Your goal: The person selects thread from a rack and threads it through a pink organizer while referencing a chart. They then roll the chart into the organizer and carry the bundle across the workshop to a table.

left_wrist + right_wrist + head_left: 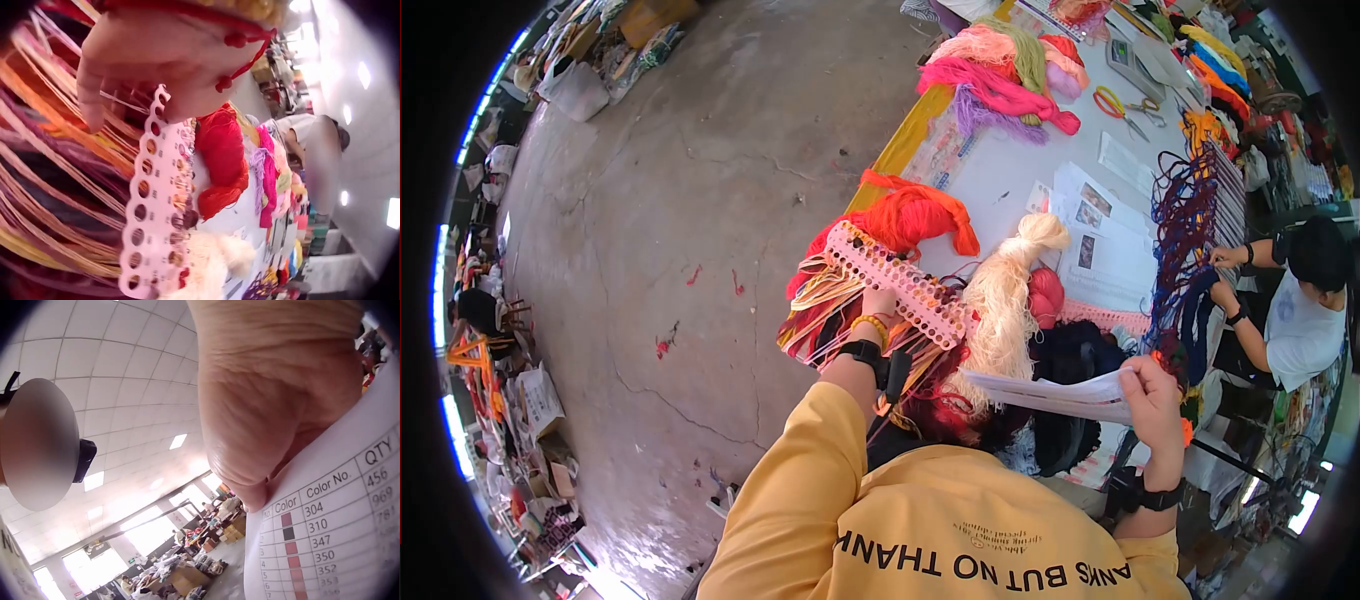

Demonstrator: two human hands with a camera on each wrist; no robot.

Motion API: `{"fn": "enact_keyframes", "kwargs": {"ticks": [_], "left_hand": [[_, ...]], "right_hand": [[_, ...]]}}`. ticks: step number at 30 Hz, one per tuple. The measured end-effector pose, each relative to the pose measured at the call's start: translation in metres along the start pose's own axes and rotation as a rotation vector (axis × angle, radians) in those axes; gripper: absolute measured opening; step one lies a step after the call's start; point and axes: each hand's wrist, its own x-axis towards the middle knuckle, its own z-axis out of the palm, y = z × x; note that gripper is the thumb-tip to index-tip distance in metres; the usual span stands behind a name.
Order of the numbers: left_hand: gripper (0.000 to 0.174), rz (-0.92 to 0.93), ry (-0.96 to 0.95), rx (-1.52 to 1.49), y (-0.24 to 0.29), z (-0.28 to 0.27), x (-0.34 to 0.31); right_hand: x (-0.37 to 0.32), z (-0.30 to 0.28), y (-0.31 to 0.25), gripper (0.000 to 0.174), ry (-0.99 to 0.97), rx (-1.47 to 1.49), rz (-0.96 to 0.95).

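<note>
In the head view, the thread card [900, 285] is held at its near edge by the left hand [878, 303], whose grip is closed on it. Loose threads [815, 290] are hung from the card's far side, off the worktop [1020, 165]. A red skein [915, 215] and a cream skein [1005, 300] are seen just beyond the card. To the right of the card, a printed sheet [1055, 392] is pinched by the right hand [1150, 385]. In the left wrist view, the card [153, 206] is shown as a pale strip punched with rows of holes, many of them threaded. The crossed strands could probably be tangled or pulled out if the card were tipped. In the right wrist view, the sheet [337, 537] is shown with colour swatches, numbers and quantities. It is held at one edge only, so it could be sagged or dropped.
</note>
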Motion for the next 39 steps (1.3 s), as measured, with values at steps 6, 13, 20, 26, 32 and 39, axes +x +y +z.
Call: {"fn": "enact_keyframes", "kwargs": {"ticks": [6,13,20,26,32,39], "left_hand": [[0.050,-0.224,-0.081,-0.141,0.024,-0.062,-0.044],[0.063,0.719,-0.288,-0.269,0.145,-0.138,-0.151],[0.025,0.403,-0.335,-0.358,0.152,-0.165,-0.179],[0.027,0.592,-0.401,-0.300,0.153,-0.210,-0.202],[0.031,0.757,-0.384,-0.437,0.176,-0.265,-0.250],[0.026,0.620,-0.280,-0.557,0.108,-0.306,-0.266]], "right_hand": [[0.013,0.004,-0.023,0.010,-0.086,-0.051,-0.139],[0.049,-0.003,-0.066,0.014,-0.169,0.000,-0.453],[0.079,-0.020,-0.084,0.022,-0.328,0.132,-0.400],[0.094,0.008,-0.060,0.027,-0.485,0.298,-0.363],[0.105,0.088,-0.107,0.029,-0.804,0.910,-0.228],[0.014,0.194,-0.213,0.029,-1.188,1.460,0.159]]}}
